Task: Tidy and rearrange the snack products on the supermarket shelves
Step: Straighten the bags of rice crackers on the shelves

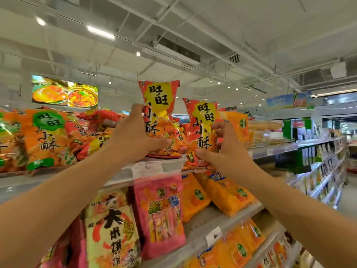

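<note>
While gripping one red bag [158, 120] upright at the top shelf [123, 174] edge, left hand [133, 132] with fingers curled round its left side, thumb under. Right hand [222, 146] pinching second bag [202, 132] just beside, thumb on its front. Pink bag [160, 215] below.

You have one head view, tilted up past your raised left hand [133, 132] and right hand [222, 149], close to the top shelf [119, 175] beneath them.
</note>
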Available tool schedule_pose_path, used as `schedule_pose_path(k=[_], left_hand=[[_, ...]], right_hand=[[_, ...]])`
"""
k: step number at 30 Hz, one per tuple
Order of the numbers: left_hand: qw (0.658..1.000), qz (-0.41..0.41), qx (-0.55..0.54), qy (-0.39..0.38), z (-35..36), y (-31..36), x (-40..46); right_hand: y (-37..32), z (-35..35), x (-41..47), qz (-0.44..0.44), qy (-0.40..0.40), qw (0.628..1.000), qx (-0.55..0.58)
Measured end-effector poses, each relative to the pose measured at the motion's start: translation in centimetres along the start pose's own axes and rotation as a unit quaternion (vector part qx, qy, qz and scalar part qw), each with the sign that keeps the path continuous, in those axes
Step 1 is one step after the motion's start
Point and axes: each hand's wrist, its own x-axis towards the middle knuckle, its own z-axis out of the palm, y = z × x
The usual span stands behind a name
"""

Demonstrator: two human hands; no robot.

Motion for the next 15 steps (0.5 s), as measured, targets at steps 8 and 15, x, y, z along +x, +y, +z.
schedule_pose_path(k=[8, 15], left_hand=[[0.998, -0.033, 0.055, 0.021, 6.5, -2.1, 6.4], [0.983, -0.096, 0.15, 0.053, 9.5, -3.2, 7.5]], right_hand=[[5.3, 1.8, 10.4, -0.068, -0.007, 0.998, 0.006], [10.6, 5.4, 15.7, -0.065, -0.065, 0.994, 0.058]])
